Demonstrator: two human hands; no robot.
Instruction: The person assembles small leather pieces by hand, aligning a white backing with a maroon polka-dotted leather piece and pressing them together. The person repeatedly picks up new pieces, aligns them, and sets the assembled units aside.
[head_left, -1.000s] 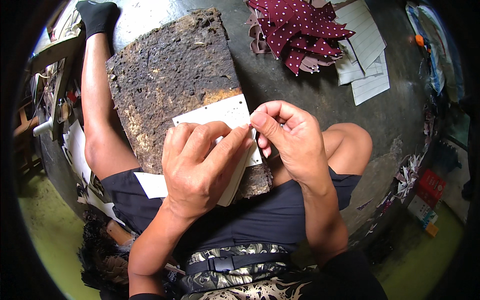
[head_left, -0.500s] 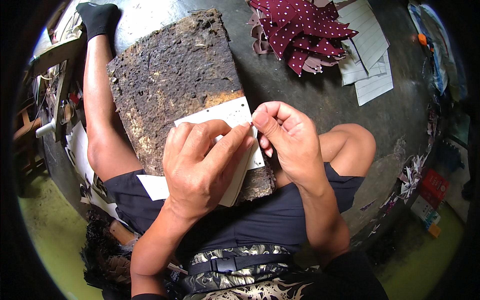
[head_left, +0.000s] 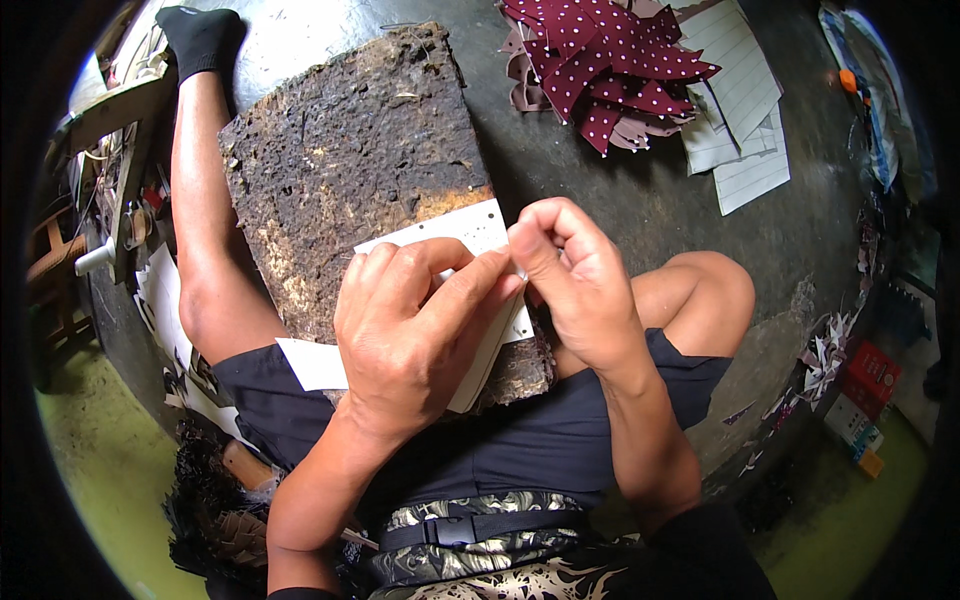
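head view shows both hands pinching a white card (head_left: 470, 235) at 12 o'clock of the left hand (head_left: 415, 335), the right hand (head_left: 575, 280) pressed close, barely shifted since a moment ago over the worn dark board (head_left: 340, 160), suggesting slow fine work.

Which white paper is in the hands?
The white card over the dark board, pinched by left hand and right hand; the lined sheets lie untouched.

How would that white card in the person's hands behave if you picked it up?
The white card looks thin, so probably light. It holds flat between the left hand and right hand, so likely stiffish yet bendable. Flat shape: unlikely to roll.
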